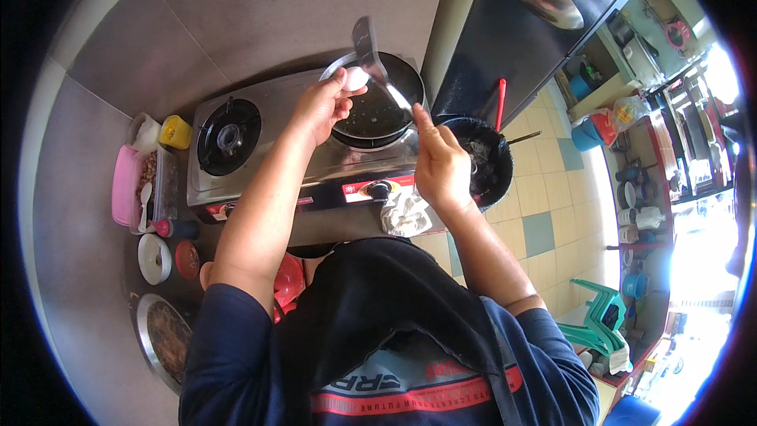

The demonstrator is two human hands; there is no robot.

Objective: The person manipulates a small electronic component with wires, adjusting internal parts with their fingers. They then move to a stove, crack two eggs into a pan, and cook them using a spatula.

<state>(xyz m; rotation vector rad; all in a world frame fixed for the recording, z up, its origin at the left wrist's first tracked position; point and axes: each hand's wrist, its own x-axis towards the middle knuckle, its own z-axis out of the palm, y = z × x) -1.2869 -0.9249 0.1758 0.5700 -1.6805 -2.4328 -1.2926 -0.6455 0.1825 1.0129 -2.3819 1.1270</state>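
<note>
Between the thumb and fingers of my left hand (322, 106) is a white egg (356, 79), held over the near-left part of a round pan (371, 114). Dark liquid with small bubbles or specks shows inside the pan, which sits on the right burner of a two-burner gas stove (296, 162). My right hand (441, 159) is wrapped round the handle of a metal spatula (369, 54). The spatula's slotted blade points up and away, above the pan, close beside the egg. Whether blade and egg touch, I cannot tell.
The left burner (229, 136) has nothing on it. Right of the stove stands a black wok (490, 166) with a red-handled utensil (501, 102). A crumpled cloth (405, 214) lies at the stove's front edge. Tubs (165, 181), bowls (154, 259) and a yellow container (176, 132) crowd the left.
</note>
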